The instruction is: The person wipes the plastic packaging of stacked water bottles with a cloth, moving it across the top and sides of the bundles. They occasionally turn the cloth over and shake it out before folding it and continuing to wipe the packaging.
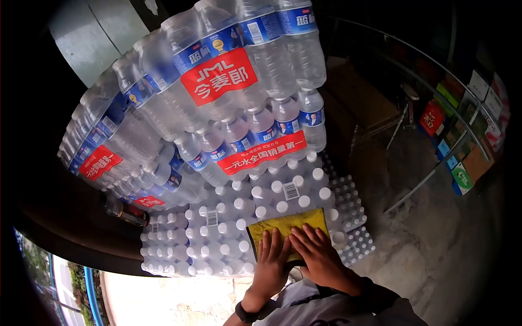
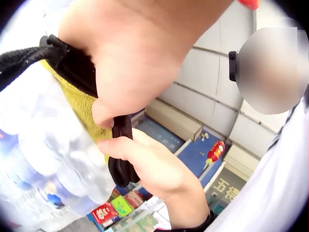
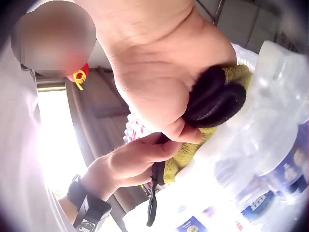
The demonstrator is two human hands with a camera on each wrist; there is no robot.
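Observation:
A yellow cloth with a black edge lies over white-capped bottles in clear wrap. The left hand and right hand rest side by side on its near part, fingers extended over it. In the left wrist view, the left hand is above the right hand, with the yellow cloth and its black folds beside their thumbs. The right wrist view has the right hand against dark folded fabric, and the left hand at the yellow edge.
Packs of blue-labelled bottles with red printed bands stand stacked beyond the cloth. To the right are a curved metal rail, colourful boxes and concrete floor. A brown carton stands behind.

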